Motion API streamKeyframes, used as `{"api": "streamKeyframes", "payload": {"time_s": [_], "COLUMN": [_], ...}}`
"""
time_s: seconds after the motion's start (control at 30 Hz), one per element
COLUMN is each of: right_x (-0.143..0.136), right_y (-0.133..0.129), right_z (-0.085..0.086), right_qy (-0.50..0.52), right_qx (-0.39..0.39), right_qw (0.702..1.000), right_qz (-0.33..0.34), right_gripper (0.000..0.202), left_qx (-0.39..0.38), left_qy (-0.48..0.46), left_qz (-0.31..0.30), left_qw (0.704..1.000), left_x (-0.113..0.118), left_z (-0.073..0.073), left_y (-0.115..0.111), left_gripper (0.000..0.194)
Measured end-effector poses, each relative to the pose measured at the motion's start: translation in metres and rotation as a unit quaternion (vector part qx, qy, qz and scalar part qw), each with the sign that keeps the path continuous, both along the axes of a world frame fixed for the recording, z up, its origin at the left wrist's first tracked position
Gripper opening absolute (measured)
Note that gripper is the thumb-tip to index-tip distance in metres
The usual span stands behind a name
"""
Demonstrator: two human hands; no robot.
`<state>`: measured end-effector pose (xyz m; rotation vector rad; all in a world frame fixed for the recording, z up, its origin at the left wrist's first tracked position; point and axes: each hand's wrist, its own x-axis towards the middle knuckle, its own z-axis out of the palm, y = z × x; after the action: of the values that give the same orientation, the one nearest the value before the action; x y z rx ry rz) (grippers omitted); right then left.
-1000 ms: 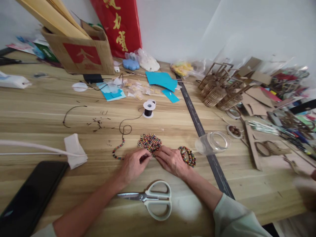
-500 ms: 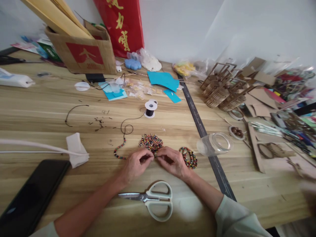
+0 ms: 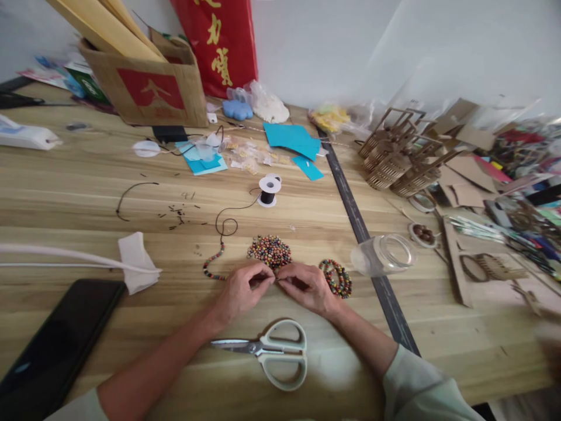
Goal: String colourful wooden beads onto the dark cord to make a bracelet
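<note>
A black cord strung with multicoloured beads point(image 3: 207, 270) runs under my left hand point(image 3: 246, 287), whose thumb and forefinger pinch the cord's end. My right hand point(image 3: 305, 285) meets it fingertip to fingertip, pinching a tiny bead that is mostly hidden. Just beyond the fingertips lies a heap of loose beads point(image 3: 269, 250). Coiled beaded bracelets point(image 3: 336, 278) rest right of my right hand. The cord leads back to a white spool point(image 3: 269, 190) wound with black cord. Scissors point(image 3: 267, 349) with pale handles lie in front of my wrists.
A clear jar point(image 3: 381, 256) lies on its side at the right. Woven baskets point(image 3: 390, 158) stand behind it. On the left are a black phone point(image 3: 61, 339) and a white cable point(image 3: 70, 257). A cardboard box point(image 3: 153, 93) and blue cards point(image 3: 291, 139) sit at the back.
The view has shifted slightly. Both hands keep their pinched pose, with only small movement at the fingertips.
</note>
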<state>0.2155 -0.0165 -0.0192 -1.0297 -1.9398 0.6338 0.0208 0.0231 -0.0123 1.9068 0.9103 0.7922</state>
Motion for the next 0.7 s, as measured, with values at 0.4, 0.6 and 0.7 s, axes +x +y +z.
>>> {"api": "streamKeyframes", "payload": {"time_s": [0.4, 0.6, 0.7], "right_x": [0.0007, 0.0005, 0.0007], "right_y": [0.0003, 0.0003, 0.0004], "right_z": [0.0005, 0.0004, -0.0008], "right_qy": [-0.005, -0.009, -0.012], "right_qx": [-0.002, -0.006, -0.005], "right_qw": [1.0, 1.0, 1.0], "right_qz": [-0.001, 0.002, 0.004], "right_gripper": [0.007, 0.007, 0.008], "left_qx": [-0.013, -0.012, -0.013], "left_qy": [0.006, 0.012, 0.017], "left_qz": [-0.002, 0.003, -0.001], "left_qw": [1.0, 1.0, 1.0], "left_x": [0.0001, 0.0004, 0.0005], "left_z": [0.0019, 0.0007, 0.0016], "left_y": [0.0005, -0.0003, -0.0002], "left_gripper": [0.01, 0.01, 0.01]}}
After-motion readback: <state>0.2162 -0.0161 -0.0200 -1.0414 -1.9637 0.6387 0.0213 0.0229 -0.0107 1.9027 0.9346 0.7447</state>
